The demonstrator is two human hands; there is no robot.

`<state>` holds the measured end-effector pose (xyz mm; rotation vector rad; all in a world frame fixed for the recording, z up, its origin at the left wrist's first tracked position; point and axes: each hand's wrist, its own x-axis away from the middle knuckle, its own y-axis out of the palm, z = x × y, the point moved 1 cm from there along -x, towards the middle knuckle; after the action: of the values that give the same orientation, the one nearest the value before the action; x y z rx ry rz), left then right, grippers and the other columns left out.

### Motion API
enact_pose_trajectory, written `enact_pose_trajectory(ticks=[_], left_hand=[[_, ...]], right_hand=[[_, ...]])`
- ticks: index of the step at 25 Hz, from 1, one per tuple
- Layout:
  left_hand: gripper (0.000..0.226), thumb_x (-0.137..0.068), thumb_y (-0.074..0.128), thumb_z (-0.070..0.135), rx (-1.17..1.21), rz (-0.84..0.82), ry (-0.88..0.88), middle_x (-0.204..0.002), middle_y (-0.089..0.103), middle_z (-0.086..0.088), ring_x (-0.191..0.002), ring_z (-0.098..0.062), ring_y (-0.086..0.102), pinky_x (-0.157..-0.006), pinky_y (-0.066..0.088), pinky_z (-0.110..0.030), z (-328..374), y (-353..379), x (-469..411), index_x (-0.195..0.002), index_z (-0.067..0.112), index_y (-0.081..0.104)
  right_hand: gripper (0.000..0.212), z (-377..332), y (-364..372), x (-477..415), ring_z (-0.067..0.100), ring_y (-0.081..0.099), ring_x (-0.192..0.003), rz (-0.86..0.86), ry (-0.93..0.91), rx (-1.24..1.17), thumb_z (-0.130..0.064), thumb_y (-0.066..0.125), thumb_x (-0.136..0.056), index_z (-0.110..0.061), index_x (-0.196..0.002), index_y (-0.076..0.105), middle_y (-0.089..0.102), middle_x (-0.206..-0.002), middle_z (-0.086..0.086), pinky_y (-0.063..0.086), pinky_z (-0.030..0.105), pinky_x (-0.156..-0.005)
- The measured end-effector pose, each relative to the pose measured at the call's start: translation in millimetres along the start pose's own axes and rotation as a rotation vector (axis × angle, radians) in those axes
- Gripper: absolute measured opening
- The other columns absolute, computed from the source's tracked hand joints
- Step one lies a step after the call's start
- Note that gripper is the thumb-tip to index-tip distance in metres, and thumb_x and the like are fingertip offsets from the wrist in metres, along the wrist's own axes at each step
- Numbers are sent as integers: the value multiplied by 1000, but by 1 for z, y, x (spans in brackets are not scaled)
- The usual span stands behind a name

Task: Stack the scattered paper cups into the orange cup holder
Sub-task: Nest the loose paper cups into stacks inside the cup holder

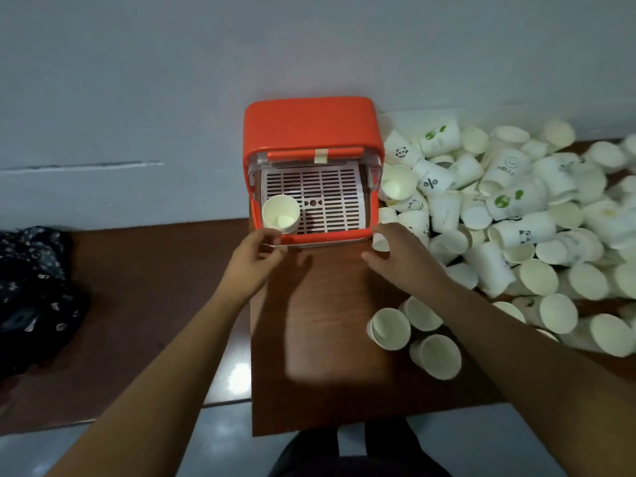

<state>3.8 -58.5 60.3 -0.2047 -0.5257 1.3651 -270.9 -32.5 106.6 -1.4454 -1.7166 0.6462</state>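
Observation:
The orange cup holder [311,132] stands against the wall on the brown table, its white slotted tray [320,197] showing inside. A short stack of white paper cups [280,213] sits in the tray's front left corner. My left hand [256,251] touches the holder's front left edge just below that stack; its thumb and fingers pinch the rim. My right hand [395,251] reaches to the holder's front right corner, fingers curled round a small paper cup [379,242] lying there. A big heap of scattered paper cups [516,215] fills the table to the right.
Three loose cups [392,328] lie near my right forearm at the table's front. A dark patterned cloth [34,287] lies on the lower surface at far left. The grey wall [172,80] rises right behind the holder. Floor tiles [234,376] show below the table's edge.

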Motion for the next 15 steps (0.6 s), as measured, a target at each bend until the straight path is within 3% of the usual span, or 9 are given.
enact_pose_trajectory(ticks=[4, 7, 9, 12, 15], left_hand=[[27, -90, 71, 24, -57, -286, 79, -110, 65, -5, -101, -21, 63, -82, 47, -17, 17, 57, 25, -116, 17, 64], [45, -85, 75, 37, -92, -475, 94, -121, 58, 1, -110, -14, 58, -96, 47, -26, 34, 101, 41, -125, 24, 59], [67, -79, 78, 46, -213, -590, 180, -132, 50, 4, -121, -12, 50, -106, 42, -31, 36, 127, 48, -137, 26, 52], [99, -68, 83, 54, -367, -671, 248, -144, 38, 0, -133, -15, 39, -111, 34, -31, 30, 150, 58, -149, 19, 37], [108, -62, 78, 59, -359, -644, 291, -147, 37, -5, -134, -19, 37, -110, 33, -32, 23, 163, 67, -149, 13, 35]], right_hand=[[59, 55, -16, 76, 20, 51, -118, 76, 258, 73, -41, 70, -84, -16, -134, 52, 54, -130, 5, 42, 33, -96], [51, 75, -9, 127, 21, 55, -111, 108, 339, 65, -40, 72, -80, -14, -122, 57, 57, -118, 5, 43, 29, -87], [56, 82, 3, 153, 22, 52, -113, 99, 375, 72, -42, 71, -79, -14, -124, 53, 54, -121, 4, 43, 30, -87], [75, 87, 29, 172, 26, 48, -120, 38, 401, 173, -55, 68, -73, -17, -134, 45, 50, -129, 6, 43, 37, -96], [82, 92, 49, 173, 32, 52, -113, 16, 364, 273, -53, 69, -68, -11, -135, 47, 52, -127, 12, 45, 42, -92]])
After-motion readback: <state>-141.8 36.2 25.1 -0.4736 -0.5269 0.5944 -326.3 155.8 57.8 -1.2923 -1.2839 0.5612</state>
